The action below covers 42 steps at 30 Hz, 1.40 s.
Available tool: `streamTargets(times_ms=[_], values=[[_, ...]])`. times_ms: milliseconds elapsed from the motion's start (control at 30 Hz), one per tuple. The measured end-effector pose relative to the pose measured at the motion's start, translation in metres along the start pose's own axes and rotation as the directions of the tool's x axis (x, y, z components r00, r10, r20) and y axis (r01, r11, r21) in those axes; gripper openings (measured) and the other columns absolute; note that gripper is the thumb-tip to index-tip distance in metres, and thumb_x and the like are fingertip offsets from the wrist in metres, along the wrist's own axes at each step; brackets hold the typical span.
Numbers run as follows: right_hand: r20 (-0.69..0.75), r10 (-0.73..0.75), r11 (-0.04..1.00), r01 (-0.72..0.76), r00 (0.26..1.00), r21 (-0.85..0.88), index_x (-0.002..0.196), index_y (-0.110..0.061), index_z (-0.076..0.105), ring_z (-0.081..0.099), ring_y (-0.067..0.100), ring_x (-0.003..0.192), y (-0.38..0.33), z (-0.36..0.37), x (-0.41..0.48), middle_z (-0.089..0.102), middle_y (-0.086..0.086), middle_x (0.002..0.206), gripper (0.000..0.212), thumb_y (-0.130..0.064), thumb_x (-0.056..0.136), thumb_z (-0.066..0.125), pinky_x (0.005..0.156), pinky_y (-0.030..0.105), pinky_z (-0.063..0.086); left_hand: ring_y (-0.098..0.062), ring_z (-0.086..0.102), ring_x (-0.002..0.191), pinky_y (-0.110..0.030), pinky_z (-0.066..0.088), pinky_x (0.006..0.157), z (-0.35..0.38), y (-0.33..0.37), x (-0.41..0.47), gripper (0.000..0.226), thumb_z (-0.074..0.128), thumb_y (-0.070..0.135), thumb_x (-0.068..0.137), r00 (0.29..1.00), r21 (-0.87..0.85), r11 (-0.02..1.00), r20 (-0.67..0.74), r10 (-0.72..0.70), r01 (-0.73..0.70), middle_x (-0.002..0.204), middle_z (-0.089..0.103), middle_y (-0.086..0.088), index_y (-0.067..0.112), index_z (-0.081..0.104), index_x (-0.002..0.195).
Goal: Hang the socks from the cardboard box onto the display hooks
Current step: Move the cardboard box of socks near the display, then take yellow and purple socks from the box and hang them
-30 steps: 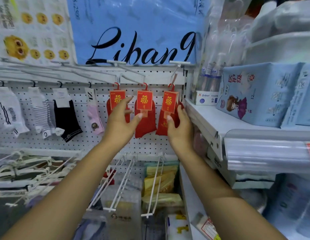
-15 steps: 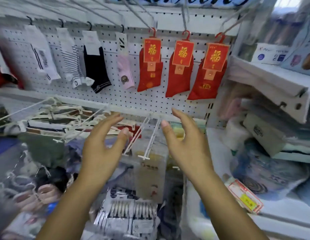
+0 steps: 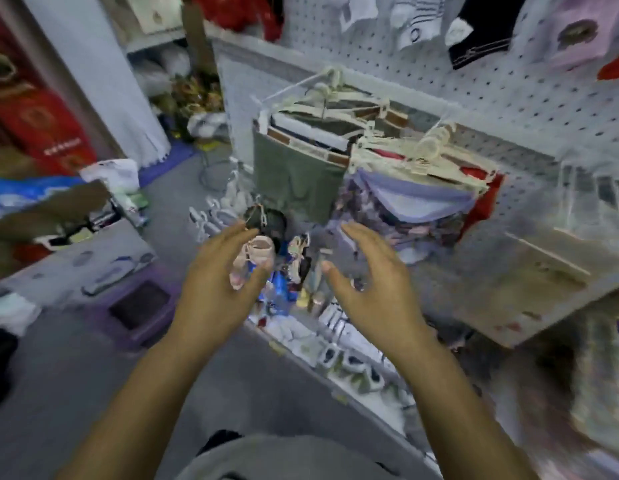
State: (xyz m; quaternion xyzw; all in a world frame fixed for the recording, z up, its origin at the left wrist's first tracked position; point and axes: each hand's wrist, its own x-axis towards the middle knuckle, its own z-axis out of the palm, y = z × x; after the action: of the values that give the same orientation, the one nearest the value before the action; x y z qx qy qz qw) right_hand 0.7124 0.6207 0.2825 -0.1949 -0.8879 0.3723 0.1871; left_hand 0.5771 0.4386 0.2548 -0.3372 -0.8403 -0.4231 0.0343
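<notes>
Change over the last second: your hands were up at the three red sock packs on the hooks. Now both are off them and low in front of the lower shelf, and your view has swung down and left. I read that as batch hung, and you're turning back for more stock.

Left hand and right hand are both spread, fingers loosely bent, palms facing each other, apart. Nothing is in either.

The hung socks now sit far top right on the pegboard. I can't make out any socks still to hang.

Containers:
- Cardboard box: probably the brown flap at the left edge, with a blue bag just behind it. The frame is smeared, so I can't tell what's in it.
- Purple bin: on the floor, near left. It has a dark patch on top, contents unclear.
- Lower shelf: small white packs under your hands, too blurred to name.

Likely next step: reach left to the box. Both hands are free for it.
</notes>
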Motion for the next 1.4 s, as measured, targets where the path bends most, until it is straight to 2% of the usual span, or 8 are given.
streamTargets(times_ms=[67,133,267,400,567,900,1167,1400], values=[[0.104,-0.019,1.000,0.017,0.994,0.017,0.149,-0.030,0.042,0.028,0.003,0.144,-0.012,0.053,0.006,0.036,-0.015,0.156,0.059,-0.039,0.096,0.065,0.116,0.019,0.027,-0.011,0.050,0.130,-0.024,0.036,0.112,-0.029,-0.047,-0.015,0.048,0.069,0.036,0.090,0.998,0.078,0.995,-0.003,-0.057,0.057,0.143,0.055,0.003,0.013,0.064,0.132],[0.179,-0.029,0.998,0.020,0.983,0.052,0.144,-0.026,0.048,0.035,-0.002,0.134,-0.025,0.100,0.011,0.042,-0.018,0.146,0.055,-0.036,0.094,0.068,0.109,0.007,0.024,-0.024,0.055,0.129,-0.038,0.042,0.109,-0.058,-0.088,-0.031,0.049,0.070,0.037,0.088,0.986,0.167,0.972,0.009,-0.167,0.163,0.144,0.058,-0.005,0.014,0.065,0.131],[0.342,-0.067,0.996,0.043,0.937,0.076,0.136,-0.017,0.058,0.051,0.010,0.128,-0.043,0.179,0.013,0.055,-0.009,0.136,0.056,-0.043,0.087,0.068,0.109,0.028,0.040,-0.030,0.051,0.134,-0.052,0.042,0.110,-0.114,-0.151,-0.066,0.054,0.060,0.051,0.091,0.935,0.279,0.899,0.004,-0.354,0.339,0.145,0.057,-0.006,0.019,0.062,0.135],[0.497,-0.073,0.996,0.042,0.865,0.074,0.137,-0.017,0.057,0.049,0.013,0.132,-0.055,0.231,0.029,0.055,-0.004,0.140,0.056,-0.037,0.087,0.073,0.111,0.027,0.036,-0.029,0.050,0.136,-0.052,0.043,0.110,-0.147,-0.193,-0.097,0.059,0.054,0.057,0.093,0.874,0.326,0.817,-0.061,-0.483,0.475,0.146,0.056,-0.005,0.019,0.060,0.138],[0.627,-0.080,0.997,0.064,0.775,0.047,0.142,-0.019,0.053,0.048,0.018,0.136,-0.067,0.294,0.079,0.055,-0.001,0.143,0.060,-0.038,0.088,0.073,0.111,0.045,0.040,-0.026,0.045,0.139,-0.051,0.039,0.114,-0.160,-0.233,-0.104,0.061,0.052,0.057,0.091,0.736,0.238,0.696,-0.190,-0.650,0.677,0.150,0.053,-0.004,0.020,0.059,0.139],[0.784,-0.153,0.978,0.207,0.602,0.031,0.146,-0.021,0.046,0.042,0.017,0.139,-0.116,0.420,0.255,0.047,-0.002,0.151,0.060,-0.039,0.093,0.067,0.110,0.026,0.030,-0.029,0.038,0.146,-0.052,0.034,0.117,-0.195,-0.360,-0.022,0.054,0.062,0.044,0.097,0.528,0.261,0.469,-0.249,-0.812,0.844,0.159,0.042,-0.005,0.023,0.052,0.146],[0.835,-0.172,0.958,0.285,0.522,0.019,0.141,-0.016,0.051,0.051,0.010,0.120,-0.149,0.515,0.380,0.057,0.003,0.139,0.056,-0.034,0.092,0.070,0.091,0.013,0.032,-0.029,0.034,0.149,-0.039,0.028,0.119,-0.201,-0.433,0.058,0.064,0.061,0.040,0.099,0.275,-0.005,0.288,-0.286,-0.918,0.958,0.162,0.034,-0.012,0.010,0.042,0.152],[0.869,-0.019,0.976,0.196,0.495,-0.090,0.134,-0.022,0.057,0.059,0.021,0.119,-0.178,0.620,0.433,0.062,0.001,0.131,0.049,-0.045,0.092,0.066,0.096,0.026,0.043,-0.034,0.039,0.143,-0.039,0.032,0.117,-0.242,-0.528,0.102,0.062,0.062,0.034,0.099,0.292,-0.021,0.306,-0.243,-0.925,0.952,0.156,0.040,-0.018,0.005,0.042,0.150]])
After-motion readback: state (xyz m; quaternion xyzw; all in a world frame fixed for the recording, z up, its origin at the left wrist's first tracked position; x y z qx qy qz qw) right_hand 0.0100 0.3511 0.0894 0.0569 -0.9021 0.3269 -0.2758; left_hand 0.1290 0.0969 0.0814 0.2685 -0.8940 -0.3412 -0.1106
